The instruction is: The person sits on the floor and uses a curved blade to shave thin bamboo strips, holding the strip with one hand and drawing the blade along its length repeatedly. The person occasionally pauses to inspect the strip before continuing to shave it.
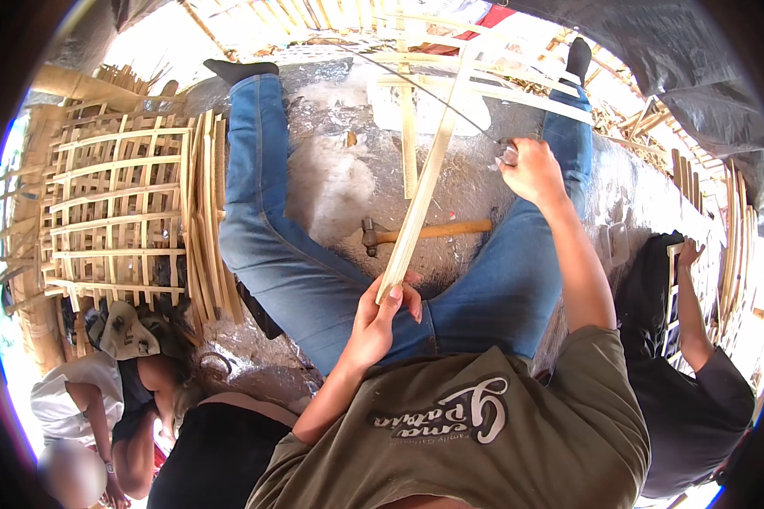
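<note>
Bamboo strip (428,187) pinched in the left hand (375,324).
Thumb and fingers clamp its near end above the jeans (297,271); the right hand's (531,172) fingers curl closed around a thin dark rod's (424,90) end.

Thin dark rod (416,86), near end partly hidden in the right hand (532,170)

Floor (327,187): grey, hard-looking, stained, with pale, bright patches and a shiny area toward the right. Far boundary: light bamboo slats (310,13) with gaps between; strong white light shows through, overexposed. Dark, creased sheeting (705,110) hangs at upper right; a second dark sheet (93,34) sits at upper left, above a thick bamboo pole (81,86). Light: bright, daylight-like, uneven across the floor.
</note>
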The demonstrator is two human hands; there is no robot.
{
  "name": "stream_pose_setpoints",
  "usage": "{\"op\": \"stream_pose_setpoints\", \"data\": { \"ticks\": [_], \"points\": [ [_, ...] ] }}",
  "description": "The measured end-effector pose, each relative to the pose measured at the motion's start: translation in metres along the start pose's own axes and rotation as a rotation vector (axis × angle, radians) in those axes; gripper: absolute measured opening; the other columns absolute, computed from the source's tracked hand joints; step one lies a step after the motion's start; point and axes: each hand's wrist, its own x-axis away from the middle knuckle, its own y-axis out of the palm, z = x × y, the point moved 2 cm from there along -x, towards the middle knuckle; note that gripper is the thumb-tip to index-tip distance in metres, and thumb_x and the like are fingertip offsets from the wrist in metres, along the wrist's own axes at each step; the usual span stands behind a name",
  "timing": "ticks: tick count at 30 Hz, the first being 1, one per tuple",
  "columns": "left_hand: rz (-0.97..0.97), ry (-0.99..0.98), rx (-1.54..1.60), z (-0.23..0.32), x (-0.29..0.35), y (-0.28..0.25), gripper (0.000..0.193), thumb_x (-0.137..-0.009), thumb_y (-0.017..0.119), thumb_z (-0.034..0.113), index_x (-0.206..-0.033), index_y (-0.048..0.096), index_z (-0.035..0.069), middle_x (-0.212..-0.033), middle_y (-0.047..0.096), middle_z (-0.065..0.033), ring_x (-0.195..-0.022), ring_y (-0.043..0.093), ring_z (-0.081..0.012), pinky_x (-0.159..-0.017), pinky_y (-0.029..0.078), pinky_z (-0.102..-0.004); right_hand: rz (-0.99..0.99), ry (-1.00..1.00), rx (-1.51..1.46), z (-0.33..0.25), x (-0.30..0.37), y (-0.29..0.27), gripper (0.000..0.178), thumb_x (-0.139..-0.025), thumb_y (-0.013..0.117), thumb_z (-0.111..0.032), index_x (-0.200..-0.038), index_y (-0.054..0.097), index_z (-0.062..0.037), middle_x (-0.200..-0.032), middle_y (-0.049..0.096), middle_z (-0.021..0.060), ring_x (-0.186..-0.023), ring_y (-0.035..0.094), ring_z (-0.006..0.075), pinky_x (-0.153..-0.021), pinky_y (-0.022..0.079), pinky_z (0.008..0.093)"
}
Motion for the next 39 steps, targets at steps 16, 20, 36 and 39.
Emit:
{"op": "stream_pose_setpoints", "data": {
  "ticks": [16,20,36,39],
  "points": [
    [-0.032,-0.494,0.291,-0.039,-0.046,-0.021,0.038,-0.103,0.054,0.028,-0.128,0.052,0.0,-0.113,0.065,-0.0221,-0.079,0.067,-0.02,-0.081,0.06,-0.0365,-0.135,-0.02,-0.055,0.019,0.014,0.05,0.024,-0.082,0.071,-0.023,-0.097,0.071,-0.004,-0.094,0.072,0.023,-0.094,0.069,0.0419,-0.086,0.055,0.0497],
    [-0.154,-0.674,0.544,-0.046,-0.061,-0.028,0.044,-0.1,0.055,0.038,-0.128,0.052,0.005,-0.104,0.065,-0.021,-0.058,0.054,-0.0132,-0.061,0.058,-0.0333,-0.159,-0.034,-0.05,0.016,0.014,0.051,0.027,-0.084,0.071,-0.025,-0.1,0.071,-0.004,-0.094,0.072,0.0225,-0.095,0.07,0.0413,-0.087,0.055,0.0497],
    [-0.053,-0.163,-0.348,0.0,-0.061,0.018,0.032,-0.109,0.045,0.039,-0.098,0.045,0.01,-0.065,0.037,0.0065,-0.05,0.031,-0.0032,-0.04,0.026,-0.0231,-0.055,-0.328,-0.224,-0.035,0.074,0.006,0.021,-0.077,0.069,-0.008,-0.099,0.071,-0.0066,-0.072,0.066,0.0178,-0.07,0.066,0.0394,-0.063,0.054,0.0437],
    [-0.005,-0.109,-0.442,0.01,-0.054,0.026,0.032,-0.11,0.042,0.037,-0.096,0.045,0.009,-0.064,0.039,0.0058,-0.049,0.033,-0.0036,-0.041,0.029,-0.0234,-0.055,-0.371,-0.171,-0.052,0.086,-0.001,0.026,-0.073,0.065,-0.005,-0.098,0.072,-0.0086,-0.07,0.066,0.0164,-0.067,0.066,0.038,-0.061,0.055,0.0437]
  ]
}}
